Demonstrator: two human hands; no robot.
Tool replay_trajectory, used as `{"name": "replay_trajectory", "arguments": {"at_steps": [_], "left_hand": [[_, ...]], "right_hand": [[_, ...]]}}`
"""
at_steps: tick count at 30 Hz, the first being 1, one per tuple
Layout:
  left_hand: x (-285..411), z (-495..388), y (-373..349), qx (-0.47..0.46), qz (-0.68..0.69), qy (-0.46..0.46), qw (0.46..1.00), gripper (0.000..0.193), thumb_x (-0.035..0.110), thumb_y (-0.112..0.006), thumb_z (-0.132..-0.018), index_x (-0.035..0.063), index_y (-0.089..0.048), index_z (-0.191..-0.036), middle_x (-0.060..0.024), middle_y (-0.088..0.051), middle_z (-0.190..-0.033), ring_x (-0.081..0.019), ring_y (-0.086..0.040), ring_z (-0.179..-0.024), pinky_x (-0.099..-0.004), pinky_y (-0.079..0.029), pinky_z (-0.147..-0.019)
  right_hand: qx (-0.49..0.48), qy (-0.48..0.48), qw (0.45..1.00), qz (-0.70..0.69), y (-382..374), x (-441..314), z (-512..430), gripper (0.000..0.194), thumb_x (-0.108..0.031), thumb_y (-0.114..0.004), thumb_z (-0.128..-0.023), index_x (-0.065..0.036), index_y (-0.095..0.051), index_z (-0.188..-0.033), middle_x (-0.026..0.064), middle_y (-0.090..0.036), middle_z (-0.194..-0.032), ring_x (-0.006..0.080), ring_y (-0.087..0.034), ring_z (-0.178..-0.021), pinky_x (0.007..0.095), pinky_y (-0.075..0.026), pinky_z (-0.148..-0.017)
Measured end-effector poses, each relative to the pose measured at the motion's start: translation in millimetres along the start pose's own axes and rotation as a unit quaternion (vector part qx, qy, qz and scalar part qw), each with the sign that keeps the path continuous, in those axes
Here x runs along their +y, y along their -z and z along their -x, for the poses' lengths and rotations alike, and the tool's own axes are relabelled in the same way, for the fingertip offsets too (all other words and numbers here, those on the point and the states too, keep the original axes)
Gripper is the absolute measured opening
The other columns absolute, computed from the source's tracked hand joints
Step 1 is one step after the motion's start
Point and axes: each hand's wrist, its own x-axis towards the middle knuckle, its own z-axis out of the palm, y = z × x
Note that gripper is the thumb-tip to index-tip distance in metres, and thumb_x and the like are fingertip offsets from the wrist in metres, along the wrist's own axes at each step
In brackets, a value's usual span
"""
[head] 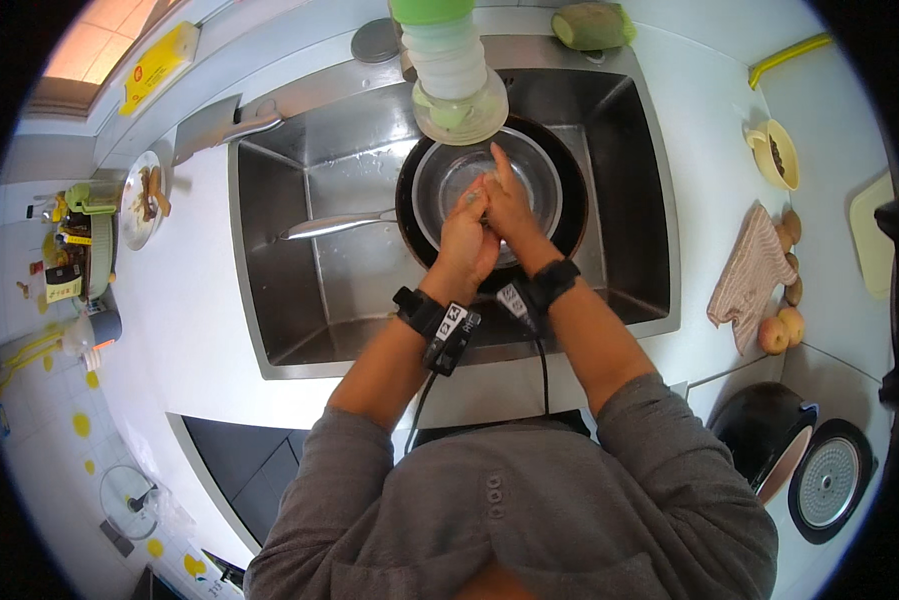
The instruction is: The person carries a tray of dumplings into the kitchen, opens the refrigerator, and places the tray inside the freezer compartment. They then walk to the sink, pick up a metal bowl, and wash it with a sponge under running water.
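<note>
My left hand [464, 238] and my right hand [509, 206] are pressed together, palm against palm, above a metal bowl [551, 196]. Small pale specks cling to the fingers; whether anything lies between the palms is hidden. The bowl sits inside a dark frying pan [575, 206], and the pan stands in a stainless steel sink [359, 285]. Its metal handle [337, 225] points left. Just beyond my fingertips hangs a faucet extension [449, 75], green at the top with a ribbed white neck and a clear, flared end.
A cleaver [207, 129] lies at the sink's back left corner, near a plate [132, 225] of food scraps. A cut green vegetable [588, 28] rests behind the sink. At right are a yellow cup [787, 176], a striped cloth [749, 274], peaches [773, 336] and an open rice cooker [753, 427].
</note>
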Motion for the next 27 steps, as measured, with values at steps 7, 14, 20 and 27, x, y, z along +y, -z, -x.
{"name": "replay_trajectory", "arguments": {"at_steps": [7, 14, 20, 27], "left_hand": [[7, -11, 17, 0.0, -0.021, 0.021, 1.0, 0.034, 0.022, -0.035, -0.092, 0.0025, -0.041, -0.119, -0.0115, -0.046, -0.118, -0.0205, -0.044, -0.109, -0.0339, -0.034, -0.094], [-4, -9, 18, -0.021, -0.172, -0.023, 0.985, 0.027, 0.019, -0.038, -0.09, 0.0025, -0.049, -0.107, -0.0098, -0.054, -0.105, -0.0203, -0.051, -0.097, -0.0327, -0.042, -0.084], [-3, -13, 22, 0.013, 0.041, 0.054, 0.998, 0.029, 0.022, -0.038, -0.09, 0.0024, -0.048, -0.11, -0.01, -0.053, -0.107, -0.0205, -0.051, -0.097, -0.0322, -0.042, -0.086], [-3, -19, 31, 0.034, 0.035, 0.056, 0.997, 0.032, 0.025, -0.035, -0.091, 0.0048, -0.048, -0.112, -0.0084, -0.052, -0.111, -0.0195, -0.051, -0.097, -0.0329, -0.043, -0.081]], "right_hand": [[-0.115, 0.077, 0.99, 0.036, -9, 36, -7, 0.042, -0.018, -0.034, -0.088, -0.001, -0.037, -0.126, 0.0187, -0.037, -0.129, 0.0274, -0.031, -0.122, 0.032, -0.024, -0.1], [-0.109, 0.056, 0.981, 0.153, -7, 8, -2, 0.042, -0.02, -0.032, -0.09, 0.002, -0.035, -0.126, 0.019, -0.029, -0.135, 0.0281, -0.024, -0.127, 0.0321, -0.018, -0.103], [-0.045, -0.016, 0.999, -0.009, -10, -9, 1, 0.04, -0.019, -0.034, -0.09, 0.0, -0.037, -0.126, 0.018, -0.029, -0.135, 0.031, -0.022, -0.127, 0.0354, -0.014, -0.104], [-0.09, -0.094, 0.989, -0.07, -10, -17, -7, 0.041, -0.019, -0.035, -0.09, -0.002, -0.036, -0.126, 0.0183, -0.033, -0.132, 0.0313, -0.026, -0.125, 0.036, -0.018, -0.103]]}}
